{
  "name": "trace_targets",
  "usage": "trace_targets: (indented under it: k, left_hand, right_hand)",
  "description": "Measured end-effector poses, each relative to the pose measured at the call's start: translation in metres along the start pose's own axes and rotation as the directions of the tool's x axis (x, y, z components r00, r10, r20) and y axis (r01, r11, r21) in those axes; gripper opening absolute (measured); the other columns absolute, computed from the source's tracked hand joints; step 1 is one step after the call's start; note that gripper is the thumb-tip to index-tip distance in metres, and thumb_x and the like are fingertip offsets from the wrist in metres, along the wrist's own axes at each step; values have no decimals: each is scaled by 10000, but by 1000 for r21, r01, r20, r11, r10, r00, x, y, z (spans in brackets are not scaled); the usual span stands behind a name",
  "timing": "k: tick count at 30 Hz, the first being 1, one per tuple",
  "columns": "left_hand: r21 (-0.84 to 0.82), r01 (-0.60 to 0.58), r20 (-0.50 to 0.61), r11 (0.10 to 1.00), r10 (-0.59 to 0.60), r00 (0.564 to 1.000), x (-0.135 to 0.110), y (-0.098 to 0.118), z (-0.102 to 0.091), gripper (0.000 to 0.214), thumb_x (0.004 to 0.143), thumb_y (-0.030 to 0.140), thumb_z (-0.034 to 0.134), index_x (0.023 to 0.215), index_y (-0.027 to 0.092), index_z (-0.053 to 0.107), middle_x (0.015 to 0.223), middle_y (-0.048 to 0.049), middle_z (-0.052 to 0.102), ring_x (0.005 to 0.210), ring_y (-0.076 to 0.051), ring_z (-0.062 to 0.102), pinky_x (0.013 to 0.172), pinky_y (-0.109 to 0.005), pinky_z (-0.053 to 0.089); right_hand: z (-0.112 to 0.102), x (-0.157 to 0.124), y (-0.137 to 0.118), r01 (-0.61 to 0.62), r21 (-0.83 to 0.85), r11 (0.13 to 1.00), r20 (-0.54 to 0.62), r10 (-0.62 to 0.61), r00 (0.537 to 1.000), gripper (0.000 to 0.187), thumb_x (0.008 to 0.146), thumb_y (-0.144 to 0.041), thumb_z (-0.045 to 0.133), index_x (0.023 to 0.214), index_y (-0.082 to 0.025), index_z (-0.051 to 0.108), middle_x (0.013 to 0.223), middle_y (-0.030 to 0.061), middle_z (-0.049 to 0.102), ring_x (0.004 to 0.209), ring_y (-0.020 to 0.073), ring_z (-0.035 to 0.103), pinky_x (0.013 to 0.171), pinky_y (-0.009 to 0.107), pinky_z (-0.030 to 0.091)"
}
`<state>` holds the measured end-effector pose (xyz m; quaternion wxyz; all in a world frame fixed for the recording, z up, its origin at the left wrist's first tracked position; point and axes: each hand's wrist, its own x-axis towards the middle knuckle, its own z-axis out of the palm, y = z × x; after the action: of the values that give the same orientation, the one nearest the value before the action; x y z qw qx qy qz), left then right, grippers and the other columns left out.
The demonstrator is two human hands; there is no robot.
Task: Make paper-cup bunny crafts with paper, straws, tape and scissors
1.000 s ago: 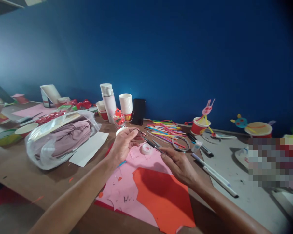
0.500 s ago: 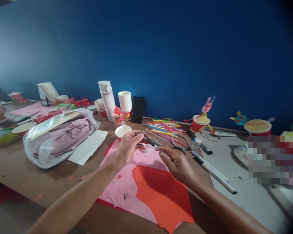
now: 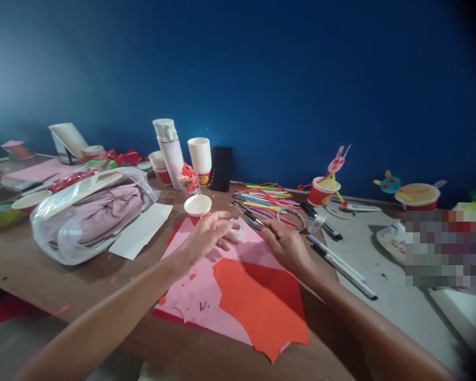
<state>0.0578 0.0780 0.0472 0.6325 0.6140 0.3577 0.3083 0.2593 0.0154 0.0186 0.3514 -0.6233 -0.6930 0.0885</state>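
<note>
Scissors [image 3: 248, 216] with dark handles lie just past the fingertips of my right hand [image 3: 285, 247]. Those right fingers [image 3: 272, 230] are stretched out loosely and grip nothing, though I cannot tell whether their tips touch the scissors. My left hand [image 3: 206, 236] is open too, its fingers [image 3: 224, 226] spread and empty. A small roll of tape [image 3: 236, 228] sits between the two hands, just beyond my left fingertips.

Under my fingers lies a sheet of pink craft foam [image 3: 198, 288], and an orange foam sheet [image 3: 257, 304] overlaps it, nearer to me than my right fingers. Just past my left fingers stands a paper cup [image 3: 197, 206] with a red base. Farther beyond them are a glass [image 3: 189, 182] of red pieces, a white bottle [image 3: 170, 153], a stack of white paper cups [image 3: 199, 156] and a black phone [image 3: 221, 169].

Beyond my right fingers lie a heap of coloured straws [image 3: 265, 198] and a wire ring [image 3: 291, 218]. Two markers [image 3: 341, 266] lie to the right of those fingers. To the left of my left fingers are a plastic bag [image 3: 95, 217] holding mauve cloth and a sheet of white paper [image 3: 140, 230].
</note>
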Motion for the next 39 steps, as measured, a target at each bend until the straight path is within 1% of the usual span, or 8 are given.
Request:
trace_targets:
  k: [4, 7, 15, 19, 23, 29, 34, 39]
  left_hand:
    - [489, -54, 79, 871, 17, 997, -12, -13, -9, 223, 769, 296, 533, 941, 186, 623, 869, -67, 671, 691, -169, 615, 565, -241, 445]
    - [696, -151, 151, 702, 63, 987, -16, -18, -9, 171, 736, 263, 536, 827, 202, 667, 828, -47, 672, 773, -197, 599, 682, -268, 425]
    - [799, -177, 210, 575, 9, 978, -17, -14, -14, 198, 762, 231, 458, 739, 215, 653, 810, -45, 654, 768, -195, 578, 714, -277, 380]
    - [842, -145, 178, 519, -16, 984, -22, -17, -15, 178, 733, 298, 524, 830, 205, 640, 861, -59, 646, 776, -217, 572, 682, -283, 369]
    - [876, -148, 189, 459, -45, 981, -24, -23, -12, 191, 719, 331, 532, 851, 204, 587, 854, -49, 626, 762, -217, 550, 656, -289, 355]
    - [839, -104, 177, 535, -86, 980, -23, -25, -11, 76, 698, 264, 514, 744, 205, 504, 736, -9, 578, 665, -169, 503, 565, -255, 320]
    - [711, -51, 238, 701, -171, 956, -26, -10, -15, 51, 661, 161, 491, 669, 192, 451, 615, 37, 476, 559, -114, 432, 499, -219, 296]
    - [481, 57, 251, 875, -199, 947, -43, 24, -42, 88, 690, 199, 555, 679, 180, 470, 607, 40, 477, 550, -101, 451, 494, -201, 348]
  right_hand:
    - [6, 4, 16, -74, -327, 942, 31, 89, 996, 232, 860, -245, 412, 981, -200, 605, 825, 51, 683, 738, 204, 628, 616, 268, 413]
    - [11, 3, 21, -76, -393, 917, 48, 103, 993, 249, 845, -193, 411, 996, -168, 607, 828, 92, 678, 728, 224, 621, 613, 288, 405]
    - [14, -6, 12, 93, -449, 889, 91, -58, 994, 293, 876, -266, 406, 1071, -154, 595, 1063, 148, 592, 989, 282, 516, 842, 384, 349]
    - [16, -13, -3, 285, -304, 909, 221, -224, 949, 346, 860, -409, 452, 1071, -174, 594, 1029, 118, 600, 962, 257, 514, 839, 378, 342]
    - [20, -22, -10, 332, -196, 923, 340, -253, 906, 525, 746, -567, 549, 1116, -194, 559, 1056, 108, 584, 979, 261, 502, 860, 404, 342]
    - [21, -28, -10, 324, -171, 931, 388, -238, 890, 562, 663, -560, 639, 1075, -185, 569, 1104, 110, 566, 1011, 263, 489, 893, 412, 346]
    - [16, -25, -20, 344, -69, 936, 361, -298, 884, 496, 739, -513, 594, 1103, -179, 557, 1078, 107, 580, 1006, 254, 507, 901, 422, 342]
    - [-12, -13, -26, 370, 110, 923, 27, -375, 927, 408, 808, -422, 547, 1143, -191, 521, 1129, 112, 568, 1062, 254, 493, 903, 418, 364]
